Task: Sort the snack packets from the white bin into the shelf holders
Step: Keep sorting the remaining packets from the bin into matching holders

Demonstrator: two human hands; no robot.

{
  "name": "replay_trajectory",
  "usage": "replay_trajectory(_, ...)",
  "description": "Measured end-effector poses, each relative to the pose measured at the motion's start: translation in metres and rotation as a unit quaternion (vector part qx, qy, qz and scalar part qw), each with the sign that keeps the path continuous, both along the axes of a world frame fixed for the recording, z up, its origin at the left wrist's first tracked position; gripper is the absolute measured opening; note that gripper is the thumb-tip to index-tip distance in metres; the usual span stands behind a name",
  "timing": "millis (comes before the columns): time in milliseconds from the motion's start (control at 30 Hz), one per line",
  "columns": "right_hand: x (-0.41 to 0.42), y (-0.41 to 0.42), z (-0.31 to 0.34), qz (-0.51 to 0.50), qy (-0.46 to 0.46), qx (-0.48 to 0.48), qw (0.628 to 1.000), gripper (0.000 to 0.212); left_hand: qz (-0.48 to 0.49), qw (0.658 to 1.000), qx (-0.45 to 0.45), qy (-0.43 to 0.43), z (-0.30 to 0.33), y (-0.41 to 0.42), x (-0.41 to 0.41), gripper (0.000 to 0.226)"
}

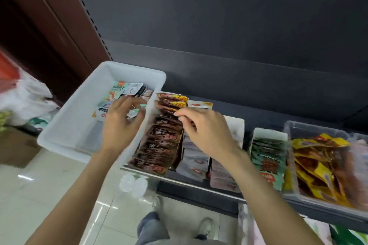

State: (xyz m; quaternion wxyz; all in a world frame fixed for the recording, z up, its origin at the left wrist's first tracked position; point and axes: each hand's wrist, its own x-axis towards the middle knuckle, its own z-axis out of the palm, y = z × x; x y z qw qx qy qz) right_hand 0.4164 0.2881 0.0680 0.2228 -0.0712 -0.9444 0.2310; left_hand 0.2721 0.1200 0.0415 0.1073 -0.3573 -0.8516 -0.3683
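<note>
Left hand: the left hand (pixel 121 120) reaches forward on a bare forearm over the near right part of the white rectangular plastic bin (pixel 65 125), fingers curled; whether they grip a packet cannot be told through the blur.
Right hand: the right hand (pixel 207 131) stretches over the shelf holders, palm down, thumb and forefinger pinched at the top edge of a dark brown foil snack packet (pixel 169 113) in the row.
Brown row: the brown packets stand upright, packed front to back, in the holder just right of the bin.
Bin contents: mixed small teal, white and dark snack packets (pixel 127 91) lie at the bin's far end.
Neighbouring holders: pale grey packets (pixel 193 163), teal-and-red packets (pixel 266 157), then a clear plastic tub of yellow-and-brown packets (pixel 318 167).
Shelf: dark metal shelf (pixel 199 187).
</note>
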Motion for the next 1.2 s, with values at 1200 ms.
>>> replay_trajectory(1200, -0.184, -0.063, -0.023, -0.160, 0.057, -0.567, 0.806, 0.021, -0.301, 0.930, -0.061, 0.201, -0.046, -0.053, -0.153, 0.032)
